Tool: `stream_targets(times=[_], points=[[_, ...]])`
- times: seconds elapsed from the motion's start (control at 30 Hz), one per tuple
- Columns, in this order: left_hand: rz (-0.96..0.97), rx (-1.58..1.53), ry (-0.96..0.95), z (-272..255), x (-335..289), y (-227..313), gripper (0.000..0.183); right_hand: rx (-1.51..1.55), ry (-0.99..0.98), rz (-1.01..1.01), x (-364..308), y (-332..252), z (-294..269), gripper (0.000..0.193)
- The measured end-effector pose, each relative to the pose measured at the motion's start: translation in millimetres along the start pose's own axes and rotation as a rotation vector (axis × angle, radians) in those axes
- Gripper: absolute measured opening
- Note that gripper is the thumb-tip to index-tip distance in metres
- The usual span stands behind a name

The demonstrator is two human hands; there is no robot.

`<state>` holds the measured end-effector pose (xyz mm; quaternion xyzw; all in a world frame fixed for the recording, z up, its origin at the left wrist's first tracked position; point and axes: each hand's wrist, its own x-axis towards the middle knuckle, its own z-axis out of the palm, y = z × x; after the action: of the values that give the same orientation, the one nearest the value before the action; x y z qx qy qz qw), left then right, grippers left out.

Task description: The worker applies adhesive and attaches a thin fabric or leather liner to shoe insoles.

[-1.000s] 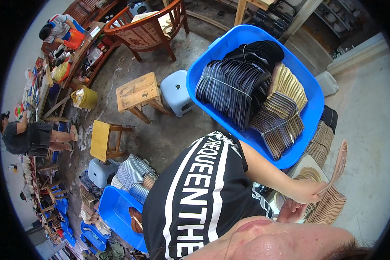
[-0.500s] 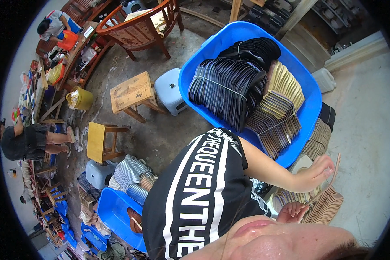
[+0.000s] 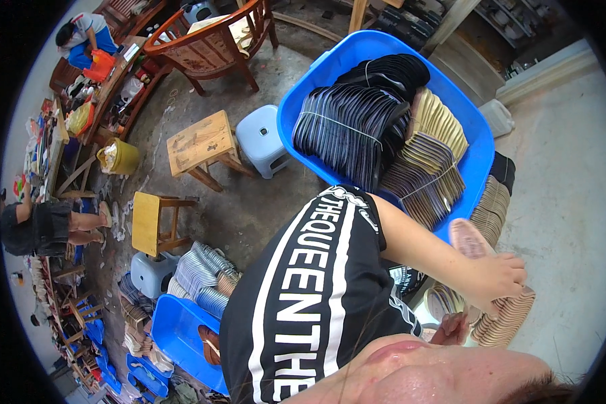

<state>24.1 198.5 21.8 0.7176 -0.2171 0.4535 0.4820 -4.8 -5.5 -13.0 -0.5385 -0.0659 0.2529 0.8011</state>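
My left arm, in a black sleeve, bends toward the right side of the head view. My left hand (image 3: 497, 277) is closed, its fingers curled down over a stack of tan-edged insoles (image 3: 513, 318). From behind its wrist a pinkish insole (image 3: 467, 238) sticks out; the hand appears to grip its hidden end. Lower down, my right hand (image 3: 451, 330) is close to the stack, partly cut off by my face. What its fingers do is hidden and smeared. A pale round container (image 3: 432, 306) with more insoles stands below my left forearm.
A large blue tub (image 3: 475, 168) holds tied bundles of black and yellowish insoles. More bundles (image 3: 488, 212) lean behind it. Left are a grey plastic stool (image 3: 261, 135), wooden stools (image 3: 200, 141), another blue tub (image 3: 172, 330) and striped bundles (image 3: 202, 273). Two people are at far-left benches.
My left hand has turned over and dropped toward the stack; the insole it held upright at the right now points out behind the wrist. My right hand has shifted slightly.
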Motion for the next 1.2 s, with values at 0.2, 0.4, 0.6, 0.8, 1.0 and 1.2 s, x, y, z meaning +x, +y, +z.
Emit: stream_targets(times=[0.2,0.4,0.6,0.8,1.0,1.2], points=[[-0.338,0.018,-1.104,5.1,-18.3,8.3,0.059,-0.112,0.159,0.000,-29.5,2.3,-30.3,0.020],[-0.452,-0.286,-0.917,18.7,-37.9,24.5,0.038,-0.185,0.449,-0.145,-36.9,5.8,-9.2,0.030],[-0.549,-0.364,-0.957,47.7,-45.1,34.4,0.042,-0.513,0.382,-0.254,-75.4,-11.0,-42.0,0.026],[-0.512,-0.489,-1.170,106.7,-24.0,71.9,0.040,-0.459,0.722,-0.359,-125.3,-39.0,-24.5,0.024],[-0.643,-0.797,-1.278,148.5,-32.0,119.9,0.032,-0.417,0.650,-0.361,-191.6,-29.3,-31.0,0.025],[-0.811,-0.988,-1.331,189.7,-40.4,140.1,0.026,-0.671,0.573,-0.363,-205.2,-18.4,-37.9,0.024]])
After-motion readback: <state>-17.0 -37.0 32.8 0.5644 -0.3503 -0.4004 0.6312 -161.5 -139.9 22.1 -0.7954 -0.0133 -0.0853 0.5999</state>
